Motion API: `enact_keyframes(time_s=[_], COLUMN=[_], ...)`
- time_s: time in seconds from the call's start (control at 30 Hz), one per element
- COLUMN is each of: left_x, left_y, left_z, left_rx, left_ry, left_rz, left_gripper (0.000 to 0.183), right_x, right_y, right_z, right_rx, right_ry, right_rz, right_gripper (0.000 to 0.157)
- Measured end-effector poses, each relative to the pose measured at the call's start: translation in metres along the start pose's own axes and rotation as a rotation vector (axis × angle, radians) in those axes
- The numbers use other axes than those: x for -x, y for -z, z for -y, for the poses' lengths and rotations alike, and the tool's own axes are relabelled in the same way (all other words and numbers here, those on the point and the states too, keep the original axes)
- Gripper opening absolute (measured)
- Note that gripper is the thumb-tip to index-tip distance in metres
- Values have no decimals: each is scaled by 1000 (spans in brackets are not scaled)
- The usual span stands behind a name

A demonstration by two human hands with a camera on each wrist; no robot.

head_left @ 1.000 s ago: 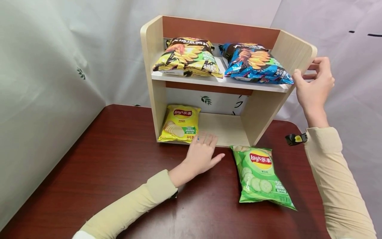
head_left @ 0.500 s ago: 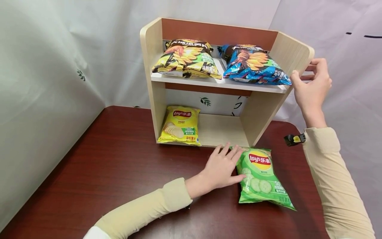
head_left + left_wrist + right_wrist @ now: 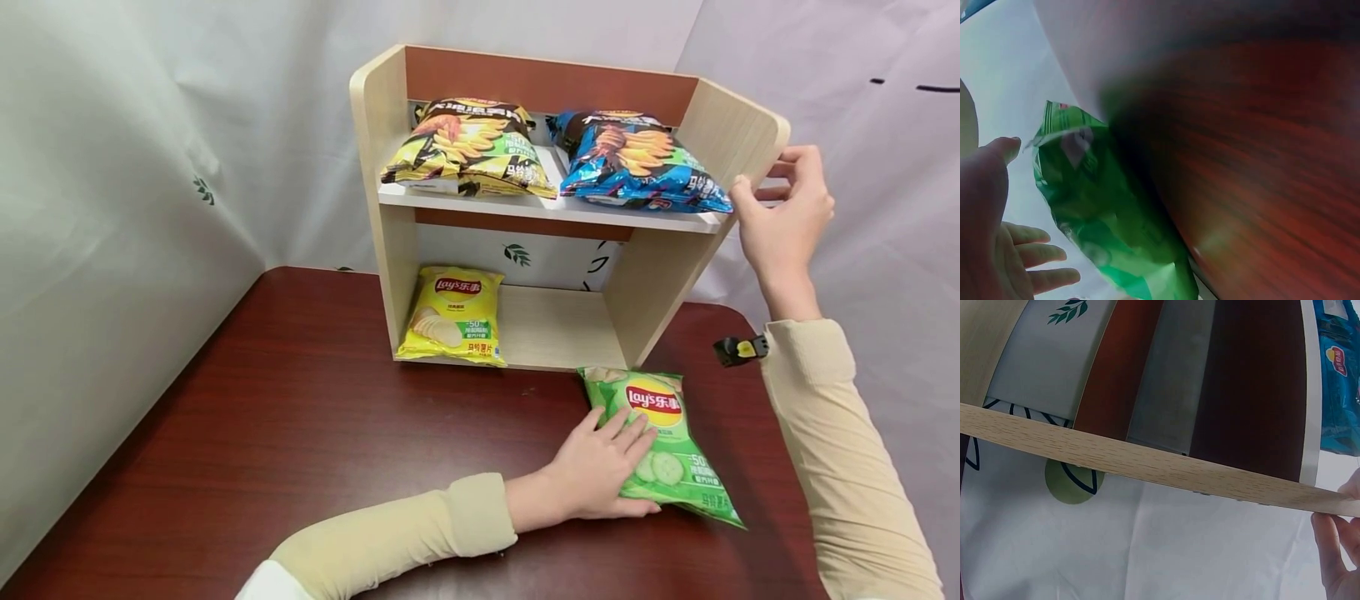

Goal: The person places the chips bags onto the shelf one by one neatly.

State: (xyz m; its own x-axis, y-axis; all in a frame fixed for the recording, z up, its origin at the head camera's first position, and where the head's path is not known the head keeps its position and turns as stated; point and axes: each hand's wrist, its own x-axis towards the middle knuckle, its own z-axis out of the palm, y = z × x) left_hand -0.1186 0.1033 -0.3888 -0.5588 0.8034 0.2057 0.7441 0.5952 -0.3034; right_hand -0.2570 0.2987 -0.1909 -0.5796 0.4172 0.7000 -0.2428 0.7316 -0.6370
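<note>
My left hand (image 3: pixel 603 462) is over the left part of a green Lay's chip bag (image 3: pixel 666 468), its fingers spread and nearly straight. The bag lies tilted on the table at the shelf's front right corner. From the left wrist, a gap shows between the fingers (image 3: pixel 1041 255) and the green bag (image 3: pixel 1104 206). At the upper right, my right hand (image 3: pixel 787 212) pinches the side panel of a small wooden shelf (image 3: pixel 738 137). The right wrist view has the thumb on one side of that panel (image 3: pixel 1147 464) and fingers on the other.
A yellow chip bag (image 3: pixel 453 315) leans in the lower compartment's left side. Above it, a black-and-gold bag (image 3: pixel 476 142) and a blue bag (image 3: pixel 637 162) lie side by side. The dark red table (image 3: pixel 315 433) meets white curtains (image 3: pixel 135 167) behind and at the sides.
My left hand has moved right and toward me, from the yellow bag's front to over the green bag. The right hand keeps its hold on the shelf. The bags have stayed put.
</note>
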Motion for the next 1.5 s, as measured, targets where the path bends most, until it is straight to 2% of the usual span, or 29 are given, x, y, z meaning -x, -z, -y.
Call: enact_keyframes(time_s=[0.13,0.4,0.67,0.9,1.03,1.23,1.33,1.5], left_x=[-2,-1,0,1,2,3,3,3], left_y=[2,0,0,1,-2,-11,-13,-15], left_z=[-7,-9,-9,-9,-9,-9,-9,-9], left_rx=[-16,-80,-72,-127,-174,-233,-241,-246], left_ry=[-28,-124,-125,-116,-118,-128,-129,-125], left_rz=[11,-20,17,66,30,-84,-104,-119], left_gripper=[84,80,72,84,87,59,52,51], right_x=[1,1,1,0,0,0,-1,-1], right_y=[0,0,0,-1,-1,-1,-1,-1], right_z=[0,0,0,0,-1,-1,-1,-1], right_rx=[-2,0,2,6,7,13,17,15], right_ry=[0,-2,-2,3,5,1,-6,-15], right_rz=[0,2,0,-3,-9,-7,-8,-5], right_gripper=[32,32,32,32,31,31,31,32])
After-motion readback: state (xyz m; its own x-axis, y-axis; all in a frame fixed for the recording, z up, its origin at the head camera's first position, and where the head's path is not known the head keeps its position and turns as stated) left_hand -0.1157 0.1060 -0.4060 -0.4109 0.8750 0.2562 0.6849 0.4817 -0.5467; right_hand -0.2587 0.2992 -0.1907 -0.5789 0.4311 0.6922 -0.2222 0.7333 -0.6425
